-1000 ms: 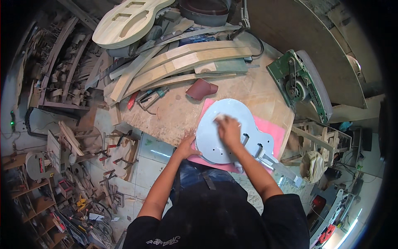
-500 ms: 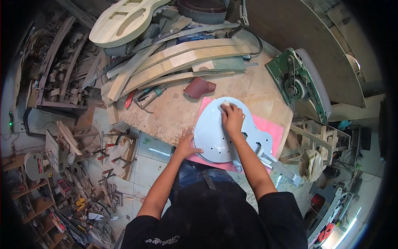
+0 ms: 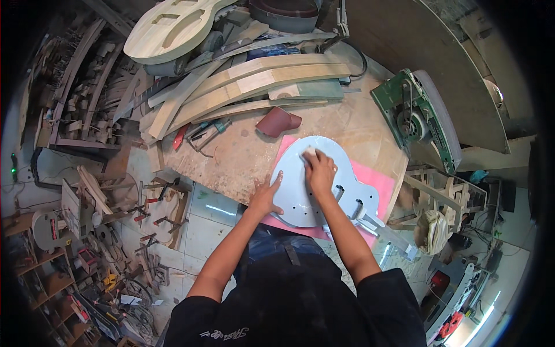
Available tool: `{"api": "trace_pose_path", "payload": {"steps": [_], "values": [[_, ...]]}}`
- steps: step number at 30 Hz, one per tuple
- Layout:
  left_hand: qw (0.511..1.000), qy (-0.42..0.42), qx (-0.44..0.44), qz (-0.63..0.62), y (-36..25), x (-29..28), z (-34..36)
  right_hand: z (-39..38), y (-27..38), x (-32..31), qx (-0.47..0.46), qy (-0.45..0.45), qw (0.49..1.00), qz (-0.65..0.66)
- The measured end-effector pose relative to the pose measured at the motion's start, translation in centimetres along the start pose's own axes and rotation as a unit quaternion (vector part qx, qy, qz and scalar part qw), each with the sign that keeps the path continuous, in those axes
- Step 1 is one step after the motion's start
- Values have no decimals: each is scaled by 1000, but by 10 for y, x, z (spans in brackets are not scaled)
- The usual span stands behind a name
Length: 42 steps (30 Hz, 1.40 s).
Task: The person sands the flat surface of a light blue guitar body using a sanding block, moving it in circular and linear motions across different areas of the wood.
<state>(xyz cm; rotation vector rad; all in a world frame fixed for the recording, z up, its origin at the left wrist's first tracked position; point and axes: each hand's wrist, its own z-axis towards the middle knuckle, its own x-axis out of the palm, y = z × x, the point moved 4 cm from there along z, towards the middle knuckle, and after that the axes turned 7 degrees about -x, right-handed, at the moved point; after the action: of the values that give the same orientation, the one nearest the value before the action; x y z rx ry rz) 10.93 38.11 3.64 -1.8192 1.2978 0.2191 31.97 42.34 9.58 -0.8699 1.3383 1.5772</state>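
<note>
Remotely, I see the left hand (image 3: 265, 195) spread wider now at the left edge of the glossy pale-blue guitar body (image 3: 293, 188), atop a flat pink sheet (image 3: 381, 176). The right hand (image 3: 319, 172), gripping a small whitish pad (image 3: 310, 151) (material unclear), slid back slightly; rubbing seems ongoing.

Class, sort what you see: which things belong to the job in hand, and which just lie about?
In use:
- left hand
- right hand
- small pale pad
- pale-blue guitar
- pink sheet

Seemingly lying about:
- maroon piece
- clamp
- wood strips
- unpainted guitar body
</note>
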Motion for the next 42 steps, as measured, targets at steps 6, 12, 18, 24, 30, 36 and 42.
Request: {"api": "trace_pose_path", "payload": {"steps": [6, 12, 18, 24, 30, 36, 42], "values": [[999, -13, 23, -18, 4, 4, 3, -50, 0, -2, -21, 17, 999, 23], [999, -12, 29, -21, 3, 3, 3, 0, -5, 6, 28, 10, 1000, 9], [999, -10, 27, -14, 2, 1, 3, -57, 1, -7, -26, 16, 999, 25], [998, -17, 49, -26, 8, 5, 6, -3, -5, 8, 11, -12, 1000, 2], [999, -8, 38, 0, 5, 5, 6, -63, 2, -12, -10, 15, 999, 32], [999, -14, 44, -13, 8, 6, 8, -1, -7, 6, 8, -24, 1000, 9], [1000, -3, 21, -3, 2, 4, 4, -62, -6, -5, -12, -2, 999, 29]]}}
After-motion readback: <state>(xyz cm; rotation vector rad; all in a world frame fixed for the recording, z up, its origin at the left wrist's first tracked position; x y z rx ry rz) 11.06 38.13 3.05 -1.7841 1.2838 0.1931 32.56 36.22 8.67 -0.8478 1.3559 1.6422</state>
